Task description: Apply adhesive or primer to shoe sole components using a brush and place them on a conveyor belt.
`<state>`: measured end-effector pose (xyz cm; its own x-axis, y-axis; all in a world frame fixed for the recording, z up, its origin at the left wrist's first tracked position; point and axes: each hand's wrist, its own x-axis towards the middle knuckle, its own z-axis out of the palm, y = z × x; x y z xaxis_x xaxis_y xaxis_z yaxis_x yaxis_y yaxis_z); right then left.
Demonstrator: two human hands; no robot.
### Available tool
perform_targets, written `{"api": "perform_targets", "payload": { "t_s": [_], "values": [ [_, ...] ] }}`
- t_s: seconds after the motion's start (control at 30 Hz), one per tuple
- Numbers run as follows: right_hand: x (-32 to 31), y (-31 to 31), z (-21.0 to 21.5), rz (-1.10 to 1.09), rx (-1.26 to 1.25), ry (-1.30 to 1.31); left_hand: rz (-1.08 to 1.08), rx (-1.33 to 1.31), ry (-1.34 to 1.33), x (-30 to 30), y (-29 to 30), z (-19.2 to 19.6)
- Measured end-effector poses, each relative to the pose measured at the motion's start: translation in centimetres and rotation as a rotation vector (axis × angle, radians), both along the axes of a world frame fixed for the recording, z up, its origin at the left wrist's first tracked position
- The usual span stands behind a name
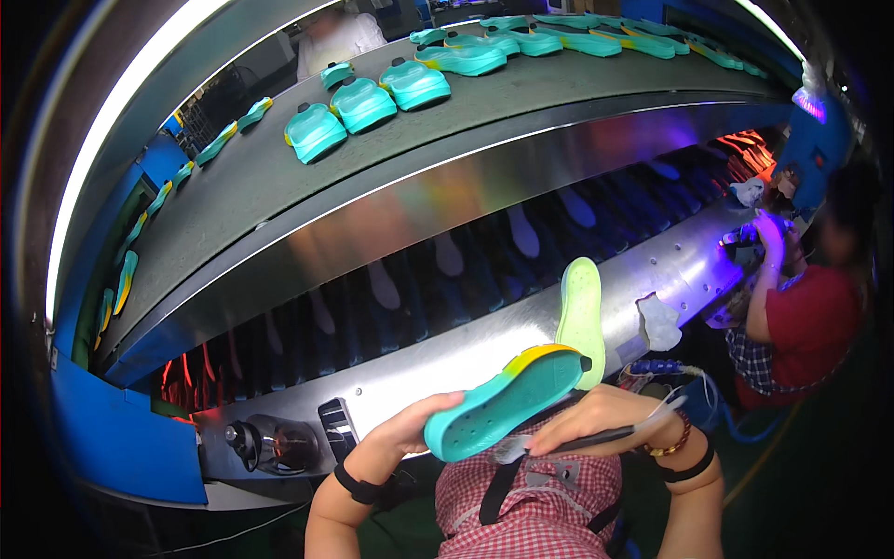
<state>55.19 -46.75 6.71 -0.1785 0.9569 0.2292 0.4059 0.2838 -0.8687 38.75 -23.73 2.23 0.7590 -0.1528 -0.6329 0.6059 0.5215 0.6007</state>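
Observation:
My left hand [419,421] grips the heel end of a teal shoe sole [503,406] with a yellow edge and a dark tip. The sole is tilted, its hollow, dotted inside toward me. Below the sole's near edge, my right hand [601,415] is closed round a brush [596,439] with a dark handle and pale bristles. Whether the bristles touch the sole, I cannot tell. Just beyond the held sole, a pale green sole [581,307] lies on the metal ledge [410,368], partly covered by it.
Teal soles [365,104] stand along a dark conveyor belt [270,200] above the ledge. More soles show in the dark lower opening [447,270]. A dark bottle [279,443] lies at left. A crumpled white cloth [658,322] and a co-worker in red [812,321] are at right.

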Motion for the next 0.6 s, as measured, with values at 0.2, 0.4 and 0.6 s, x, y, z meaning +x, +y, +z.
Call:
{"api": "perform_targets", "payload": {
  "t_s": [0.2,0.4,0.6],
  "values": [
    [-0.6,-0.3,-2.9,-0.176,0.092,0.205,0.063,-0.276,-0.203,-0.9,1.9,-1.2],
    [-0.7,-0.1,-3.8,-0.400,0.151,0.283,0.123,-0.172,-0.317,-1.6,1.8,0.4],
    [-2.5,-1.3,-0.6,-0.283,0.194,0.195,0.401,-0.104,-0.365,-1.3,2.3,-0.5]
  ]
}}
